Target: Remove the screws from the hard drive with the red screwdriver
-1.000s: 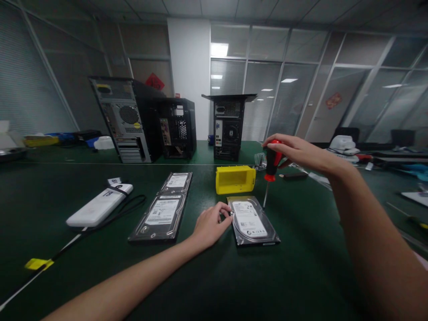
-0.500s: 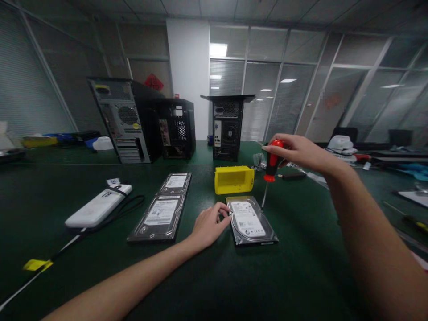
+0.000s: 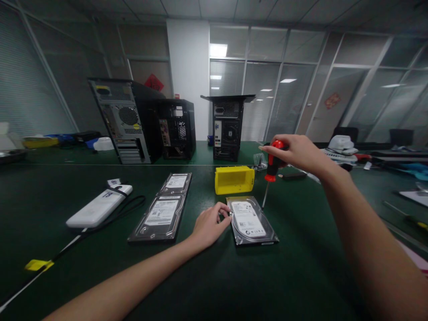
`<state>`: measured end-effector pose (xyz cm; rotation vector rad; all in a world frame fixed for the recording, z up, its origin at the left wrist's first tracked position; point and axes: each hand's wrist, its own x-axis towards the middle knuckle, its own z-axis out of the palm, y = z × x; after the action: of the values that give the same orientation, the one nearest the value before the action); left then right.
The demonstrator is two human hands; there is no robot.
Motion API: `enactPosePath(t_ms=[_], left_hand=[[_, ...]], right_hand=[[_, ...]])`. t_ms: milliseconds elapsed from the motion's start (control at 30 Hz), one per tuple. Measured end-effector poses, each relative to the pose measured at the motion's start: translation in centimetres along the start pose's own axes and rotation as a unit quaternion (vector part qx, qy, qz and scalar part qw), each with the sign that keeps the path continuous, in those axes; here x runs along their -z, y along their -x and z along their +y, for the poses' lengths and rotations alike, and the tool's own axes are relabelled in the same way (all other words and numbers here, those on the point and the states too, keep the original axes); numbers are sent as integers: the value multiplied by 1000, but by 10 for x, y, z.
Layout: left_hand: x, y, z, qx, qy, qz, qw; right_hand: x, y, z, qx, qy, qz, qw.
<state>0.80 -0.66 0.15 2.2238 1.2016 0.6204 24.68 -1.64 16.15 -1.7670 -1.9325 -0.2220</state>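
Observation:
My right hand (image 3: pixel 287 151) is closed around the handle of a red and black screwdriver (image 3: pixel 272 165), held nearly upright. Its tip meets the right edge of a hard drive (image 3: pixel 248 218) lying label up on the green table (image 3: pixel 207 276). At the drive's left edge, my left hand (image 3: pixel 214 223) has thumb and fingers pinched together; whatever is between them is too small to name. Just behind the drive is a yellow plastic bin (image 3: pixel 234 180), its open side facing me. Two more hard drives lie end to end on the left, the nearer one (image 3: pixel 160 218) and the farther one (image 3: pixel 176 182).
A white power bank (image 3: pixel 96 209) with a black strap and cable lies at left. Three computer cases stand behind: one large (image 3: pixel 130 120), one smaller (image 3: pixel 177 129), one central (image 3: pixel 229 127). Another screwdriver (image 3: pixel 406 216) lies at far right, and a small plastic bag (image 3: pixel 260 161) behind the bin.
My right hand and the screwdriver handle have shifted very slightly to the right. The left hand keeps its place at the drive's edge.

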Motion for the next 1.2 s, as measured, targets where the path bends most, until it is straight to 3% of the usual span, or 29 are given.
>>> enactPosePath(t_ms=[200,533,1200], left_hand=[[0,0,0,1,3,5,1000],[-1,-1,-1,-5,6,10,1000],[1,0,0,-1,6,-2,1000]], right_hand=[[-8,-4,-3,43,21,39,998],[-4,1,-2,49,-104,-34,993],[-2,3,1,40,-99,-45,993]])
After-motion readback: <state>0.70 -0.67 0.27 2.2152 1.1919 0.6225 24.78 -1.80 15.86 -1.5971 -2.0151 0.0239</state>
